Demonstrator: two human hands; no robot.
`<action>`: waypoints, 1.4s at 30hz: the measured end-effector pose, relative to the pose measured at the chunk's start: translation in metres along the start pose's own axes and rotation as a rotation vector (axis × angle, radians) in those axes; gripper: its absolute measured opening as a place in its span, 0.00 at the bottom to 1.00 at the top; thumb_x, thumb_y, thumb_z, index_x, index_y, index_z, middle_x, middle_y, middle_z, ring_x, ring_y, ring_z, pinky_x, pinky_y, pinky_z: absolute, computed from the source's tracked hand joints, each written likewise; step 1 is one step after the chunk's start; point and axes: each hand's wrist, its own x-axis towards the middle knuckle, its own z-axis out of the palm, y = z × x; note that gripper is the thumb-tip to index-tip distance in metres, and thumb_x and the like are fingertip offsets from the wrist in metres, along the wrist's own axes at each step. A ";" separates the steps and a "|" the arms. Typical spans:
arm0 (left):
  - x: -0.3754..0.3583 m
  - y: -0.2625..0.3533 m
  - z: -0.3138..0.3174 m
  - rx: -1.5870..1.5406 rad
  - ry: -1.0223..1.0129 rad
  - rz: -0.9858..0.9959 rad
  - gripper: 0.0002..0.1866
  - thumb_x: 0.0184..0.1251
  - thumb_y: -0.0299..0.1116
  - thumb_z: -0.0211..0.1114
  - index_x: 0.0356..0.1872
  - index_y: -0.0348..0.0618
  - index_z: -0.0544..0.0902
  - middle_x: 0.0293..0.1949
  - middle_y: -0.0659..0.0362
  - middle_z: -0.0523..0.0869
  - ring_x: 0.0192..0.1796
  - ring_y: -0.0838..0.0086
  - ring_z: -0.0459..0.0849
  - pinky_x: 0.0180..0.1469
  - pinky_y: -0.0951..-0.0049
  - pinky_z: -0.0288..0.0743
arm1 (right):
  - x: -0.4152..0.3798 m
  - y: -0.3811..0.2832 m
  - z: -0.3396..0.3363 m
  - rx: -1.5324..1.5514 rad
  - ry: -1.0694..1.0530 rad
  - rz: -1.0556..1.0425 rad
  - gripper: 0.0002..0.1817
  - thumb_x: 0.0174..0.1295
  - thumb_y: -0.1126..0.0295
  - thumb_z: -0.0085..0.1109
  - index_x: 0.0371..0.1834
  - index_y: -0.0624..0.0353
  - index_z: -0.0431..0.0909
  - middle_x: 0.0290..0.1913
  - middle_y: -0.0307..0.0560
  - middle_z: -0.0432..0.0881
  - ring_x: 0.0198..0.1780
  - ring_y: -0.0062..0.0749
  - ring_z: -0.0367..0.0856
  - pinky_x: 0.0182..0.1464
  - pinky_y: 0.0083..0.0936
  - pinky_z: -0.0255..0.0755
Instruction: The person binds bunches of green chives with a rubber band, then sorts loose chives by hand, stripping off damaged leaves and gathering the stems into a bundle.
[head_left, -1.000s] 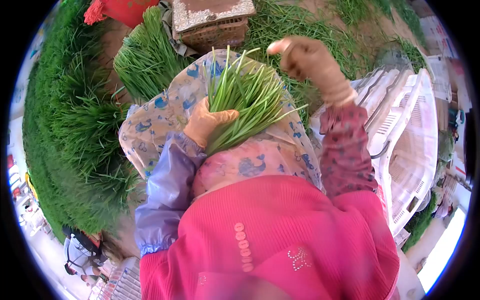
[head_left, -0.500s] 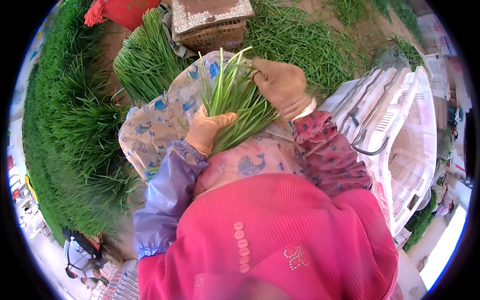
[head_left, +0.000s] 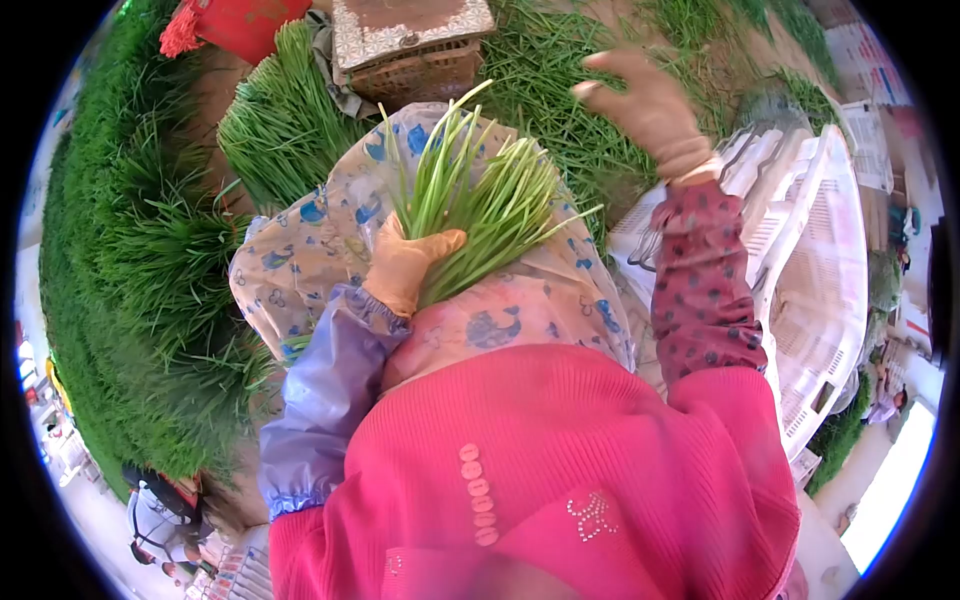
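The left hand [head_left: 403, 268], in a tan rubber glove, has its fingers [head_left: 440, 243] wrapped tight around the bottom of a bunch of long thin green leaves [head_left: 478, 205]. The bunch sits over the person's lap, on a see-through plastic apron with blue whale pictures [head_left: 320, 235], and its leaves fan out up and away from the hand. The right hand [head_left: 645, 100], in a brown knit glove, is up in the air to the right of the bunch, not touching it. Its fingers [head_left: 600, 62] are spread open and hold nothing. The left arm has a soft purple sleeve cover [head_left: 325, 395] and the right arm has a dark red dotted sleeve [head_left: 705, 285]. The person wears a bright pink knit sweater with small round buttons [head_left: 560, 470]. Past the apron stands a brown woven basket with a patterned lid [head_left: 410, 45]. Just to the left of the basket lies a thick pile of the same green leaves [head_left: 275, 125], and more green bunches lie in a long row along the left side [head_left: 140, 270]. Loose green leaves are scattered on the ground [head_left: 560, 90] behind the bunch. On the right side are white plastic crates with holes [head_left: 830, 270], and metal wire handles [head_left: 750, 150] stick out near the right hand. A red thing [head_left: 235, 20] shows at the top left, but I cannot tell what it is.
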 end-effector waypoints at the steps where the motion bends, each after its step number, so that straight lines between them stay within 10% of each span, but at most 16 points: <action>1: 0.000 -0.001 0.000 0.007 -0.004 -0.012 0.22 0.54 0.16 0.68 0.52 0.35 0.75 0.44 0.55 0.85 0.40 0.71 0.85 0.45 0.71 0.81 | -0.009 -0.028 0.003 0.141 -0.116 -0.143 0.23 0.57 0.49 0.64 0.49 0.51 0.82 0.60 0.61 0.75 0.64 0.50 0.72 0.63 0.36 0.66; 7: -0.003 0.006 0.004 0.110 -0.072 0.058 0.19 0.54 0.15 0.68 0.48 0.36 0.78 0.43 0.57 0.85 0.40 0.72 0.84 0.43 0.72 0.81 | -0.010 -0.084 0.047 0.111 -0.595 -0.047 0.17 0.59 0.58 0.61 0.50 0.49 0.83 0.55 0.53 0.81 0.53 0.39 0.80 0.57 0.30 0.71; 10: -0.002 -0.002 -0.003 0.019 -0.040 0.051 0.19 0.55 0.15 0.67 0.48 0.38 0.79 0.41 0.59 0.84 0.39 0.73 0.83 0.42 0.72 0.80 | -0.004 -0.060 0.071 0.629 -0.251 0.309 0.12 0.60 0.63 0.58 0.40 0.57 0.86 0.35 0.46 0.87 0.35 0.29 0.83 0.45 0.27 0.76; 14: 0.004 -0.004 -0.011 -0.043 -0.014 -0.010 0.18 0.55 0.15 0.66 0.48 0.40 0.79 0.40 0.61 0.84 0.38 0.73 0.83 0.42 0.72 0.80 | 0.002 0.001 0.034 1.039 0.256 0.591 0.14 0.61 0.66 0.56 0.46 0.60 0.82 0.39 0.38 0.85 0.34 0.27 0.83 0.40 0.19 0.77; 15: 0.005 -0.004 -0.012 -0.050 0.017 -0.031 0.18 0.55 0.15 0.66 0.48 0.41 0.80 0.40 0.61 0.84 0.39 0.74 0.83 0.42 0.73 0.80 | -0.003 0.008 0.015 0.697 0.271 0.612 0.14 0.61 0.66 0.56 0.46 0.61 0.83 0.33 0.36 0.83 0.31 0.22 0.80 0.34 0.18 0.72; 18: 0.010 -0.002 -0.017 -0.084 0.018 -0.053 0.17 0.55 0.17 0.66 0.47 0.38 0.80 0.38 0.58 0.85 0.37 0.72 0.84 0.41 0.72 0.81 | -0.045 0.023 -0.019 0.166 0.102 0.388 0.13 0.60 0.62 0.60 0.40 0.59 0.84 0.26 0.39 0.83 0.28 0.19 0.74 0.33 0.21 0.69; 24: 0.017 -0.004 -0.018 -0.099 0.114 -0.067 0.18 0.55 0.16 0.66 0.48 0.35 0.78 0.38 0.54 0.86 0.36 0.69 0.86 0.40 0.69 0.83 | -0.106 -0.038 -0.012 0.713 -0.089 0.389 0.16 0.56 0.62 0.65 0.40 0.63 0.82 0.32 0.44 0.83 0.32 0.31 0.78 0.39 0.29 0.72; 27: 0.021 -0.003 -0.021 -0.107 0.075 -0.047 0.21 0.54 0.16 0.66 0.50 0.36 0.75 0.39 0.54 0.85 0.36 0.68 0.86 0.41 0.69 0.84 | -0.103 -0.045 0.009 0.261 0.144 -0.139 0.19 0.56 0.59 0.66 0.44 0.61 0.82 0.33 0.45 0.83 0.33 0.37 0.79 0.41 0.30 0.73; 30: 0.022 -0.002 -0.022 -0.099 0.096 -0.044 0.23 0.54 0.15 0.66 0.52 0.37 0.73 0.40 0.54 0.85 0.37 0.68 0.86 0.41 0.69 0.84 | -0.095 -0.060 0.008 0.461 -0.360 0.256 0.21 0.53 0.67 0.69 0.51 0.60 0.81 0.27 0.38 0.81 0.31 0.21 0.78 0.37 0.21 0.71; 42: 0.027 -0.002 -0.029 -0.100 0.054 -0.119 0.23 0.56 0.17 0.67 0.53 0.38 0.74 0.41 0.54 0.85 0.39 0.68 0.86 0.41 0.69 0.84 | -0.094 -0.044 0.038 0.947 -0.494 0.286 0.15 0.53 0.73 0.66 0.45 0.60 0.82 0.29 0.39 0.83 0.28 0.19 0.77 0.33 0.18 0.70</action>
